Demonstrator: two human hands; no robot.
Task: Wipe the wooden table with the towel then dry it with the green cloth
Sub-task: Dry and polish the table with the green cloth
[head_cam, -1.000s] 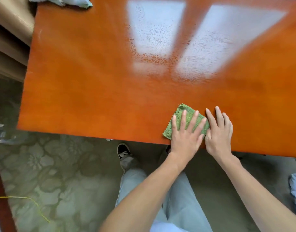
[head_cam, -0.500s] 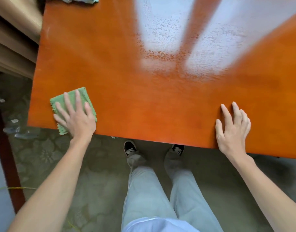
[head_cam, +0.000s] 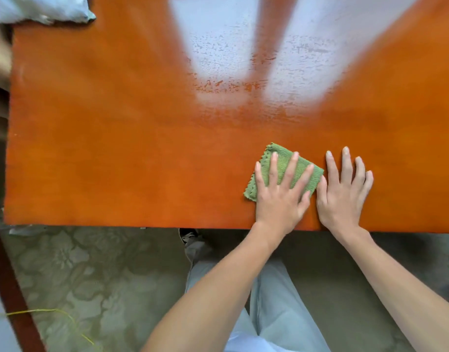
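The glossy orange wooden table [head_cam: 116,135] fills the upper view. A folded green cloth [head_cam: 281,162] lies flat on it near the front edge, right of centre. My left hand [head_cam: 279,196] presses on the cloth with fingers spread, covering its lower half. My right hand [head_cam: 342,191] rests flat on the bare wood just right of the cloth, its thumb touching the cloth's edge, holding nothing. A crumpled pale blue towel [head_cam: 40,8] sits at the table's far left corner.
Window light reflects on the table's far middle [head_cam: 243,59], where fine wet speckles show. Below the front edge are a patterned floor [head_cam: 78,275], my legs and a shoe [head_cam: 190,237]. A dark red post [head_cam: 12,288] and a yellow cord [head_cam: 53,312] are at the lower left.
My left hand slid the green cloth from the table's left front corner back to the right, next to my right hand, which stayed in place.
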